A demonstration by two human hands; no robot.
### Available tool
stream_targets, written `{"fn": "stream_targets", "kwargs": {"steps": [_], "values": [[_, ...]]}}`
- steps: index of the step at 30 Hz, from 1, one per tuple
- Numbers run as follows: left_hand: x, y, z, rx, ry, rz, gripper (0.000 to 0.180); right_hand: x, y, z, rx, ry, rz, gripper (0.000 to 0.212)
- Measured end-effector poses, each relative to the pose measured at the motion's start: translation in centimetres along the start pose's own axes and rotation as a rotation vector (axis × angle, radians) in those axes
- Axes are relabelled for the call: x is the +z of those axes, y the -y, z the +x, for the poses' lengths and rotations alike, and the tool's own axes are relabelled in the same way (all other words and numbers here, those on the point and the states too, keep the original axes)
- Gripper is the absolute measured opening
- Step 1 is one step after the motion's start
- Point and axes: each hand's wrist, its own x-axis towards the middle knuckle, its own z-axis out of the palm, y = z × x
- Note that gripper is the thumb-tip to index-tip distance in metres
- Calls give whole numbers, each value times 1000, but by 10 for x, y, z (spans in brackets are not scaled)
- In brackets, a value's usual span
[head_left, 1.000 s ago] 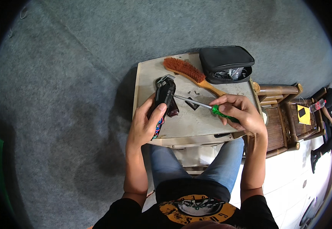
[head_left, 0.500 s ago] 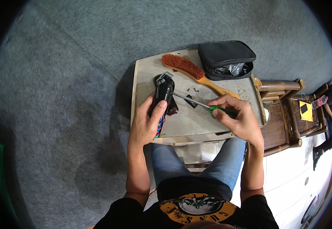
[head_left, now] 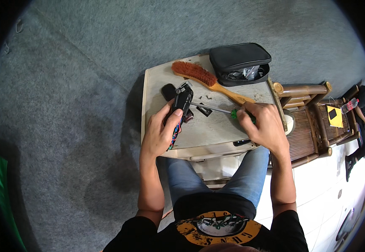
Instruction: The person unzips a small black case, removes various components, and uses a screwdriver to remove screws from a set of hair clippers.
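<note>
My left hand (head_left: 160, 131) is wrapped round a black hair clipper (head_left: 183, 99), its metal blade end pointing away from me and its lower body patterned in bright colours. In my right hand (head_left: 263, 125) is a screwdriver (head_left: 221, 109), gripped by its green handle. Its shaft runs left, and the tip meets the clipper's right side. Just under the shaft lies a small black flat part (head_left: 204, 110) with an opening in it. A dark red piece (head_left: 189, 117) is partly hidden behind the clipper. Tiny dark bits (head_left: 208, 97) lie beyond the shaft.
On the small table (head_left: 157, 80) rest a wooden-handled brush (head_left: 196, 73) with reddish bristles and an open black case (head_left: 240, 59) holding plastic-wrapped items. A dark rounded object (head_left: 168, 91) lies behind the clipper. Bamboo chairs (head_left: 302, 130) stand at right, with another person (head_left: 363, 107) beyond.
My right fingers have closed further round the screwdriver handle, and the hand has rolled over. The clipper has turned a little on its side, uncovering the dark rounded object. The whole view has shifted slightly.
</note>
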Motion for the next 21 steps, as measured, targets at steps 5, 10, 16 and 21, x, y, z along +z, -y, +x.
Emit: {"fn": "stream_targets", "kwargs": {"steps": [5, 10, 16, 21], "values": [[2, -4, 7, -33, 0, 23, 48, 11, -4, -7, -206, -161, -44, 26], [4, 1, 15, -59, -32, 74, 45, 19, -5, -3, -221, -248, 1, 26], [10, -10, 23, -84, -34, 37, 39, 24, 7, 2, -135, -247, -7, 23], [8, 0, 18, -27, -26, -95, 43, 24, -3, -6, -194, -233, -7, 21]]}}
